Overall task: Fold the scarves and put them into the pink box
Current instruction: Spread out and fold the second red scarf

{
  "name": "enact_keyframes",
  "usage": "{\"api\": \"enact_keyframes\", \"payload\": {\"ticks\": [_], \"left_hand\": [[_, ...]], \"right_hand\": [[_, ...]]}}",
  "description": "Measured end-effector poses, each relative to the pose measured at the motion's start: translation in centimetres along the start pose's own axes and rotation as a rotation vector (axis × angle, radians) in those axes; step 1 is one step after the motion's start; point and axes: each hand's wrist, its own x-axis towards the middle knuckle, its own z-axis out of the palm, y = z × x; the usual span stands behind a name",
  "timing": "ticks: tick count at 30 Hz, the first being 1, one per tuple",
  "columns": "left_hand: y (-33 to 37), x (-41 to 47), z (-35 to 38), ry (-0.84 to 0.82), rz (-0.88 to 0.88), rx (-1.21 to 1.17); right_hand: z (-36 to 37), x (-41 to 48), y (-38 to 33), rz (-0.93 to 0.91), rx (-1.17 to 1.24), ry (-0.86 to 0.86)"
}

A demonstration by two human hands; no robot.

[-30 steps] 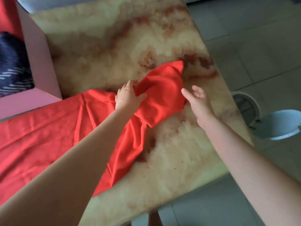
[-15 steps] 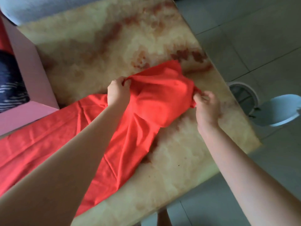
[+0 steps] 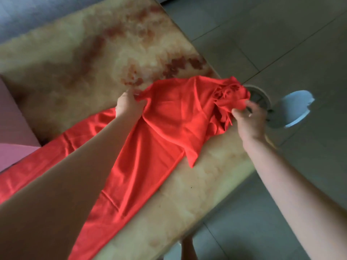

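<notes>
Across the table (image 3: 75, 62), from its near-left edge to its far-right edge: scarf (image 3: 165, 132), long axis on that diagonal. At the table's left edge, box (image 3: 13, 119). Mid-table, left hand (image 3: 127, 106) pinching one corner of the scarf's far end. Just past the table's right edge, right hand (image 3: 247, 117) gripping the bunched, fringed corner. Likely next: spreading flat, folding back down that axis

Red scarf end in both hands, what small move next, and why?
Probably pull the two corners apart to flatten that end. The left hand grips one corner; the right hand pinches the bunched fringed corner of the red scarf, crumpled at the table edge.
</notes>
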Motion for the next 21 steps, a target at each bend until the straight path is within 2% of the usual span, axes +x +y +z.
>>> {"api": "enact_keyframes", "payload": {"ticks": [2,4,7,11,13,16,18,21], "left_hand": [[0.1,0.0,0.6,0.001,0.015,0.062],[0.3,0.0,1.0,0.024,0.082,0.138],[1.0,-0.2,1.4,0.009,0.145,0.187],[1.9,0.7,2.1,-0.044,0.035,0.152],[2.1,1.2,2.5,-0.060,0.056,0.193],[3.2,1.8,3.4,-0.080,0.090,0.215],[4.2,2.2,4.0,-0.132,0.055,0.138],[5.2,2.8,4.9,-0.185,0.047,0.235]], "right_hand": [[1.3,-3.6,1.3,0.035,-0.016,-0.172],[2.3,-7.0,2.0,0.039,-0.055,-0.243],[3.4,-9.2,2.5,0.124,-0.065,-0.113],[4.3,-6.9,1.0,0.425,0.271,0.073],[4.4,-4.9,0.7,0.516,0.310,0.112],[4.5,-2.3,0.8,0.453,0.192,0.088],[4.5,-1.1,0.9,0.375,0.085,0.052],[3.3,0.9,0.9,0.310,0.218,0.134]]}}
